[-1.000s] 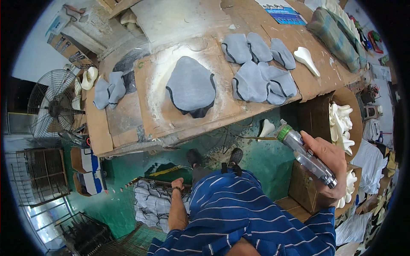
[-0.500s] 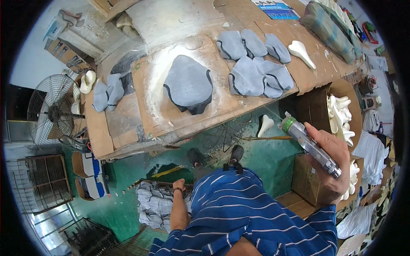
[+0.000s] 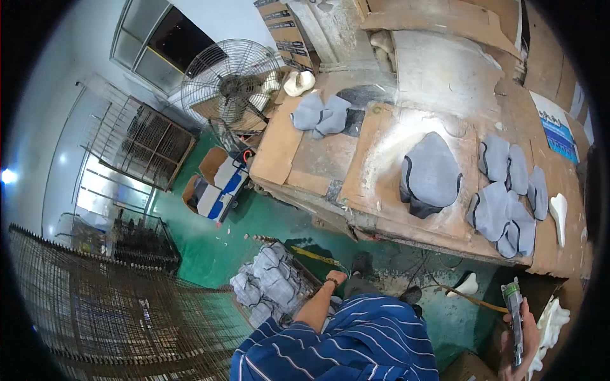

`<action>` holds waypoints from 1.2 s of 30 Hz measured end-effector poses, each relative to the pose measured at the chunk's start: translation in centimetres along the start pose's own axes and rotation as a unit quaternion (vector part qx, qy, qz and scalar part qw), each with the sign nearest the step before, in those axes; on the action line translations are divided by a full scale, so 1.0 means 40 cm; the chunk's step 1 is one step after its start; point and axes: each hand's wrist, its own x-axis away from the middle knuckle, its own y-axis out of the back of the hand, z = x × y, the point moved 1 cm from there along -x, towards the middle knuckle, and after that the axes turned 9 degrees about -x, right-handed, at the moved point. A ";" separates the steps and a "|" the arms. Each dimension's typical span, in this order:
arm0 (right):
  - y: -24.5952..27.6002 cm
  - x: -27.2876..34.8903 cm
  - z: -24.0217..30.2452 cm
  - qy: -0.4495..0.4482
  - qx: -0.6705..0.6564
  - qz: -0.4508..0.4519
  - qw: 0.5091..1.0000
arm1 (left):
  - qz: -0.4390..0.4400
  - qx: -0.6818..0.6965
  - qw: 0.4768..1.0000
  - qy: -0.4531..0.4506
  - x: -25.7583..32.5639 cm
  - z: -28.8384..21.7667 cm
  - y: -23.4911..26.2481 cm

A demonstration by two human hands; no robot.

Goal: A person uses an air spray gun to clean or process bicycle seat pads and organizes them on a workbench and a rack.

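At the lower right, my right hand [image 3: 527, 333] is wrapped round a spray gun [image 3: 513, 317] with a silver-grey body and a green ring. My left hand [image 3: 337, 277], with a bracelet on the wrist, hangs low with its fingers curled, beside a crate piled with grey cloth pieces [image 3: 273, 279]. Nothing shows in that fist. On the workbench [image 3: 311, 184], a large grey cloth cover [image 3: 432, 168] with dark edges stands propped up on a white-dusted cardboard sheet [image 3: 381, 146]. Several smaller grey covers [image 3: 492, 209] lie to its right, and others [image 3: 321, 115] to its left.
White saddle-shaped pieces lie on the bench [image 3: 558, 219], on the floor [image 3: 467, 286] and in a pile [image 3: 549, 330] beside my right hand. A caged fan [image 3: 232, 86] stands past the bench's left end. Wire racks [image 3: 108, 305] fill the lower left. A yellowish hose [image 3: 476, 301] crosses the floor.
My view has swung left, so the bench and covers sit farther right. The spray gun now shows at the lower right edge, more upright. My left hand remains low by the crate.
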 end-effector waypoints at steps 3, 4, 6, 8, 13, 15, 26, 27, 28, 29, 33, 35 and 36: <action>0.003 0.005 -0.005 -0.008 -0.007 0.013 1.000 | 0.003 -0.046 0.999 -0.024 0.002 0.013 -0.002; 0.003 0.004 -0.007 -0.010 -0.009 0.017 1.000 | -0.005 -0.075 0.996 -0.047 0.010 0.015 -0.002; 0.000 -0.002 -0.007 -0.013 -0.009 0.022 1.000 | -0.014 -0.104 0.992 -0.071 0.025 0.014 0.004; -0.003 -0.014 -0.008 -0.015 -0.008 0.024 1.000 | 0.007 -0.063 0.998 -0.003 0.046 0.016 0.011; -0.006 -0.038 -0.007 -0.011 -0.013 0.032 0.999 | 0.045 -0.194 0.975 -0.097 0.088 0.000 0.037; -0.005 -0.041 -0.010 -0.010 -0.014 0.032 0.999 | 0.046 -0.175 0.980 -0.088 0.088 -0.005 0.041; -0.021 -0.052 0.015 0.006 0.000 0.004 1.000 | 0.029 0.079 0.996 0.025 0.021 -0.023 0.062; -0.026 -0.056 0.023 0.022 0.027 -0.013 0.999 | -0.028 -0.092 0.993 -0.071 0.021 -0.017 0.076; -0.028 -0.047 0.036 0.041 0.081 -0.030 0.995 | -0.051 -0.244 0.956 -0.158 0.020 -0.021 0.076; -0.033 -0.043 0.046 0.065 0.077 -0.055 0.993 | -0.008 -0.325 0.933 -0.152 0.002 -0.026 0.078; -0.026 -0.016 0.045 0.070 0.054 -0.098 0.991 | -0.011 -0.346 0.910 -0.227 -0.011 0.014 0.060; -0.022 -0.006 0.036 0.070 0.038 -0.111 0.991 | -0.017 0.003 0.994 -0.111 -0.002 0.010 0.031; -0.020 -0.001 0.035 0.083 0.043 -0.119 0.989 | 0.005 0.106 0.991 -0.083 0.006 0.015 0.026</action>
